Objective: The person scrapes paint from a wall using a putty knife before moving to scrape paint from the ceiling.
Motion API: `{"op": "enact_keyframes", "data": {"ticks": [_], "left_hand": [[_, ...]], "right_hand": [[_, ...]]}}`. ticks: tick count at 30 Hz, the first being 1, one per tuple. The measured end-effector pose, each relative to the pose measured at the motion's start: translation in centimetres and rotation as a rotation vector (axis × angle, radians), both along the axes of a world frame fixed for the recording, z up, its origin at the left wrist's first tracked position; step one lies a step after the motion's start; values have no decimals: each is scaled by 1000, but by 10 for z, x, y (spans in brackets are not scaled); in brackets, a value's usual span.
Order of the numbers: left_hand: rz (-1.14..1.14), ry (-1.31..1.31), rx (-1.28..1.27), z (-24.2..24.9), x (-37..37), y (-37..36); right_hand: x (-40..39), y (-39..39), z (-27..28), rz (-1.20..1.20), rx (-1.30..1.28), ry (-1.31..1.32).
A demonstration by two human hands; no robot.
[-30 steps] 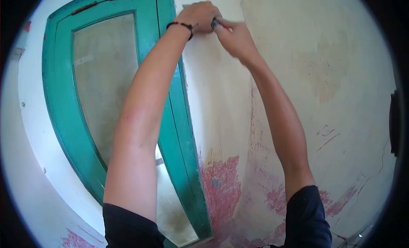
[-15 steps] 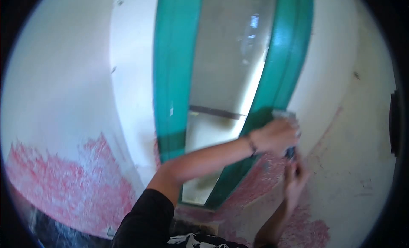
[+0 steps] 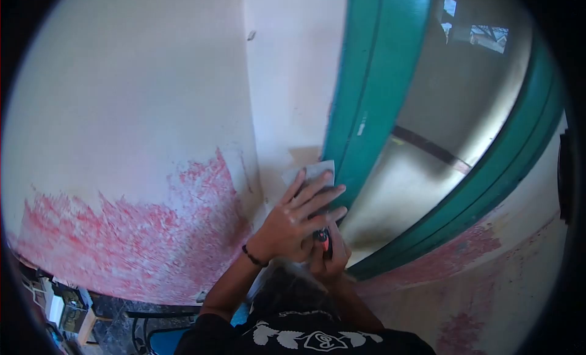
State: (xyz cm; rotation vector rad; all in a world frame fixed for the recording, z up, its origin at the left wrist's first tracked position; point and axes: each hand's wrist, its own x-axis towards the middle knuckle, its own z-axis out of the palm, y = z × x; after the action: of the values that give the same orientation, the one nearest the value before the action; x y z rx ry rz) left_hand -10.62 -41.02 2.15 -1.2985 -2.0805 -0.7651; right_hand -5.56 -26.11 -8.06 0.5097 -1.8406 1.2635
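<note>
A scraper with a wide pale blade [image 3: 320, 167] and a red and black handle [image 3: 324, 238] is held up against the strip of wall beside the green frame [image 3: 375, 80]. My right hand [image 3: 334, 257] is closed around the handle, low at the frame's left edge. Over the blade lies my left hand [image 3: 287, 224], its fingers spread and stretched out, with a dark bracelet on the wrist. The fingers cover most of the blade, so its contact with the wall is partly hidden.
Rough pink patches [image 3: 140, 233] mark the lower part of the left wall [image 3: 134, 92]. Glass [image 3: 464, 92] fills the green frame. At the lower left are a blue seat [image 3: 171, 341] and cluttered wooden items [image 3: 85, 327] on a dark floor.
My view has turned left. Both hands and the scraper have moved from the frame's right side to its left side. My left fingers now lie spread over the blade.
</note>
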Motion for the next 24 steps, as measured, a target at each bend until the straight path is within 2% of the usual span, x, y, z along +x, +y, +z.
{"op": "enact_keyframes", "data": {"ticks": [1, 2, 5, 6, 9, 10, 12, 16, 20, 24], "left_hand": [[-20, 18, 3, 1, -12, -12], [-37, 30, 12, -2, -23, -23], [-6, 101, 79, 0, -28, -45], [44, 88, 72, 10, -17, -49], [244, 91, 37, 24, -7, -60], [307, 80, 25, 25, -6, -66], [403, 49, -26, 20, -2, -79], [522, 39, -149, -9, 3, -101], [536, 102, -177, 0, 6, -105], [625, 253, -172, 33, -9, -100]], "right_hand": [[-10, -13, -3, 27, -31, 31], [-14, -22, -5, 93, -86, -109], [-32, -38, -18, 474, -517, -299], [-38, -36, -25, 550, -509, -397], [-48, -49, -10, 605, -328, -372], [-51, -56, -20, 650, -316, -380], [-53, -70, -42, 662, -256, -412], [-47, -92, -37, 593, -158, -349], [-54, -90, -16, 561, -11, -223], [-65, -82, 34, 600, 54, -262]]}}
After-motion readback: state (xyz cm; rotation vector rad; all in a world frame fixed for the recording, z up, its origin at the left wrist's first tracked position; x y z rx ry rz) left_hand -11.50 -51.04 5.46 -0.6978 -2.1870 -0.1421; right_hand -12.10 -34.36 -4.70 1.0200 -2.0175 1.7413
